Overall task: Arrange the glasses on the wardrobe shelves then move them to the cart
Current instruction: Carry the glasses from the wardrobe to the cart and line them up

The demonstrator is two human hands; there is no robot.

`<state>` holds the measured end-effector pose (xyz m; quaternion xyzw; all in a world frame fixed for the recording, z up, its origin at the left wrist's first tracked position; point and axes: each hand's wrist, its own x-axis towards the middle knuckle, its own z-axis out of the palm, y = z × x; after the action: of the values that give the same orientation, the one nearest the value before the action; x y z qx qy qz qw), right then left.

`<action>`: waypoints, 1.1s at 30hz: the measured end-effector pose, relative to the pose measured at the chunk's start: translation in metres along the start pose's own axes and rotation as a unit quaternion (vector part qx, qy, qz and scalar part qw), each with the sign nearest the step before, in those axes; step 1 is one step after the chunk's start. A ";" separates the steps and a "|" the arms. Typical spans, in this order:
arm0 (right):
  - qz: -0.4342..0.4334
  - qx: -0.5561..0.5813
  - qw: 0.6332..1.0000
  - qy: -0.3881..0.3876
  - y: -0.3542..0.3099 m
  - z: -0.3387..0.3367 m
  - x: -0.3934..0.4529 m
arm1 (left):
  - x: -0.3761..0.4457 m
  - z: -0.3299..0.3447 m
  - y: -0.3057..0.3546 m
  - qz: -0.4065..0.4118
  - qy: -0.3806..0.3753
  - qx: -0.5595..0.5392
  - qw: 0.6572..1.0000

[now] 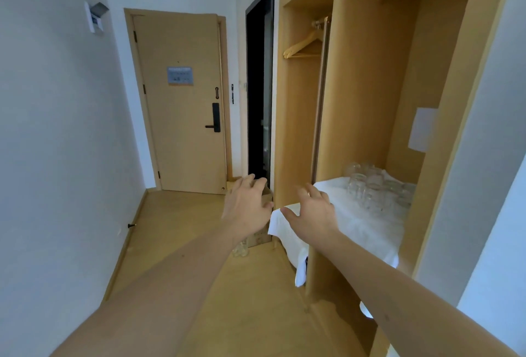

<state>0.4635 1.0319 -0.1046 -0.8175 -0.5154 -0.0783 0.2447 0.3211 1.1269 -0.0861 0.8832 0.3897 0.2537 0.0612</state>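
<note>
Both hands are seen with fingers spread and loosely curved, and nothing is grasped by either. The left hand (247,206) is held out in front of a cardboard box (263,235) on the floor, while the right hand (312,212) is stretched over the near corner of a white cloth (367,231) draped on the wardrobe shelf (321,271). The glasses (375,188) are clustered tightly at the back of that cloth, well apart from both hands. A few more glasses (240,250) appear to stand on the floor beside the box. No cart can be seen. Trouble is judged likeliest from the cloth: if its overhanging edge were caught or tugged, the packed glasses could be toppled or knocked together.
</note>
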 end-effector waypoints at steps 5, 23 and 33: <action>0.040 -0.025 0.999 0.008 -0.011 0.015 0.037 | 0.045 0.004 -0.026 0.037 -0.005 -0.020 0.999; 0.141 -0.071 0.987 0.008 0.018 0.056 0.102 | 0.146 0.075 -0.039 0.133 -0.063 -0.048 0.988; 0.164 -0.046 0.985 0.021 0.087 0.079 0.178 | 0.235 0.137 -0.016 0.163 -0.076 -0.027 0.983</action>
<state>0.6120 1.1828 -0.1334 -0.8994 -0.3653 -0.0778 0.2272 0.5121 1.3189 -0.1148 0.9497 0.2274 0.2030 0.0718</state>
